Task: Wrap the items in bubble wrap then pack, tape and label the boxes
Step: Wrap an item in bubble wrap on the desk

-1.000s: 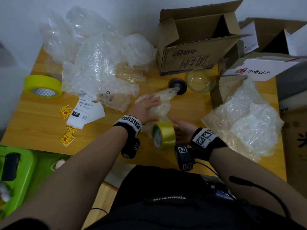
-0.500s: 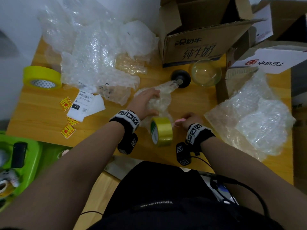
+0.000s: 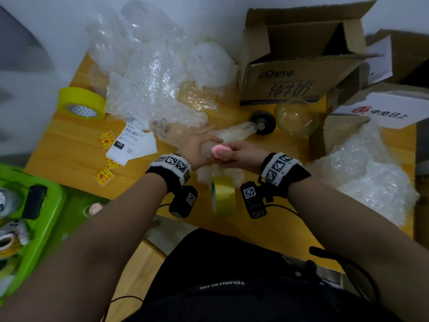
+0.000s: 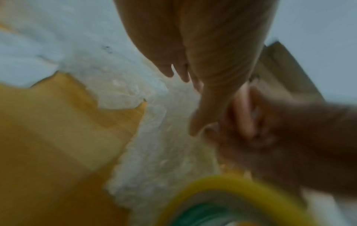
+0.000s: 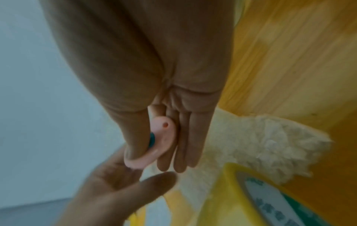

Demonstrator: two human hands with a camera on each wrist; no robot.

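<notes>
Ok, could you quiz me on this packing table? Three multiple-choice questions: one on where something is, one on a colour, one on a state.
1. Where is the glass bowl?
A. in a green tray
B. on the table, in front of the open carton
C. inside the carton

2. What colour is the small object that the right hand holds?
A. pink
B. blue
C. black

3. How does the tape roll nearest the person's body sit?
A. lying flat
B. standing on its edge
C. packed in a box

Answers: B, the bowl stands on bare wood beside the carton; A, pink shows between thumb and fingers; B, its yellow band faces up.
</notes>
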